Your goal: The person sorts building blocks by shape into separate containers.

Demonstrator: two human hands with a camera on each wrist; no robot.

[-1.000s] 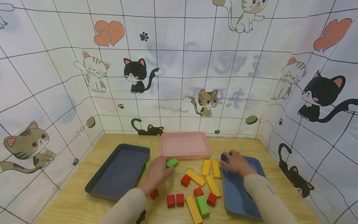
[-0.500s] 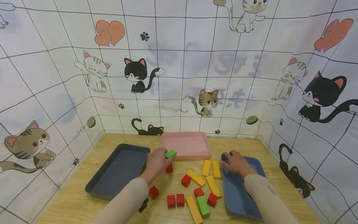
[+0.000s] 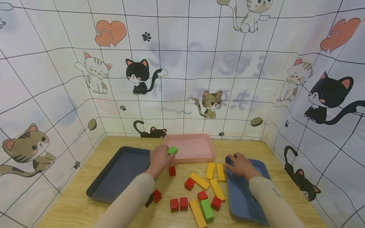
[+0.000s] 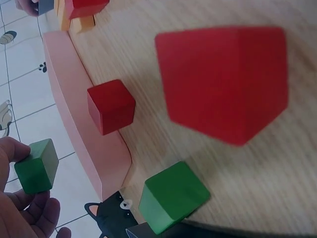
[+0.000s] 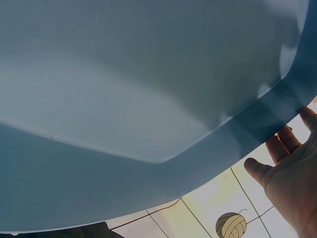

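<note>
A small green cube (image 3: 172, 150) is pinched between thumb and fingers of the left hand (image 3: 158, 159) and is held raised at the near left corner of the pink tray (image 3: 199, 157). In the left wrist view the same cube (image 4: 36, 166) is seen clear of the table, just beside the tray's outer wall (image 4: 79, 124). The right hand (image 3: 240, 164) is laid flat, fingers relaxed, on the far left corner of the blue tray (image 3: 242, 202); nothing is grasped by it. In the right wrist view the fingers (image 5: 290, 141) are seen extended past the tray's rim (image 5: 237, 144).

A dark grey tray (image 3: 119, 175) is placed at the left of the wooden table (image 3: 74, 202), the pink tray at the back centre, the blue tray at the right.

Loose blocks are listed between the trays:
- one red cube (image 3: 172, 171) near the left hand, just in front of the pink tray;
- a second green cube (image 4: 172, 196), seen in the left wrist view beside the dark grey tray;
- one red cube (image 3: 157, 195) beside the left forearm;
- two red cubes (image 3: 178, 204) side by side at the front;
- three further red cubes (image 3: 189, 184), (image 3: 202, 195), (image 3: 215, 203);
- five long yellow blocks, two (image 3: 215, 171) of them lying parallel just beside the blue tray;
- one long green block (image 3: 206, 210) touching a yellow block (image 3: 197, 213).

The enclosure is lined with a cat-print cloth (image 3: 182, 63).
</note>
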